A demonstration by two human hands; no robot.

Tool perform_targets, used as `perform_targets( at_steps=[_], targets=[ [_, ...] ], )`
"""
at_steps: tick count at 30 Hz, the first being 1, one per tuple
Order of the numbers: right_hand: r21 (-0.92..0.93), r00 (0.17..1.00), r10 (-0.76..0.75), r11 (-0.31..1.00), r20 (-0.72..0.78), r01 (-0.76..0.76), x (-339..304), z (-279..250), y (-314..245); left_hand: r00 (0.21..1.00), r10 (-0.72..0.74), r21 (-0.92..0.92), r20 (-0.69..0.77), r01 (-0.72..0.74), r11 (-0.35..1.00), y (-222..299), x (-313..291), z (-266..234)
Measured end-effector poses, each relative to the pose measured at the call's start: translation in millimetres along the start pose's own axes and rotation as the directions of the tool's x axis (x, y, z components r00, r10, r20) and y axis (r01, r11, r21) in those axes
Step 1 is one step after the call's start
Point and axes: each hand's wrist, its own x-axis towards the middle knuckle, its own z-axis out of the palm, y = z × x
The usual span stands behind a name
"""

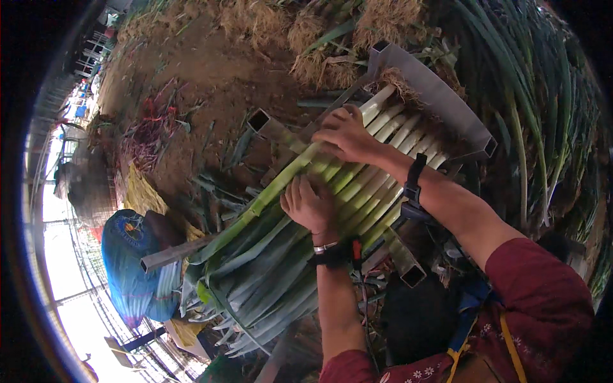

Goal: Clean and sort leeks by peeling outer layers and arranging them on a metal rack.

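A thick bundle of leeks [281, 255] lies across a metal frame of square tubes [440, 96], white stalks toward the upper right and dark green leaves toward the lower left. My left hand [310, 204] presses flat on the pale green middle of the bundle, fingers together. My right hand [345, 133] rests on the white stalks near their root ends, fingers curled over them. Both wrists wear dark bands. The stalk ends butt against the frame's flat metal plate.
More leeks with hairy roots are piled at the top [319, 32] and along the right side [543, 127]. Bare earth [204, 70] with scraps of leaves lies at the upper left. A blue cloth bundle [131, 262] sits at the lower left beside a loose metal tube [172, 253].
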Motion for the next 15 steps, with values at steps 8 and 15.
perform_targets(
  at_steps=[8,15],
  targets=[
    [-0.030,0.999,0.018,0.999,0.027,-0.017,3.2,6.0,7.3,0.999,-0.019,-0.054,-0.028,0.018,0.998,-3.9,-3.3,-3.7],
    [-0.068,0.996,0.013,0.998,0.083,-0.008,3.4,7.6,9.8,0.997,-0.072,-0.099,-0.021,0.069,0.993,-5.5,-4.6,-7.3]
  ],
)
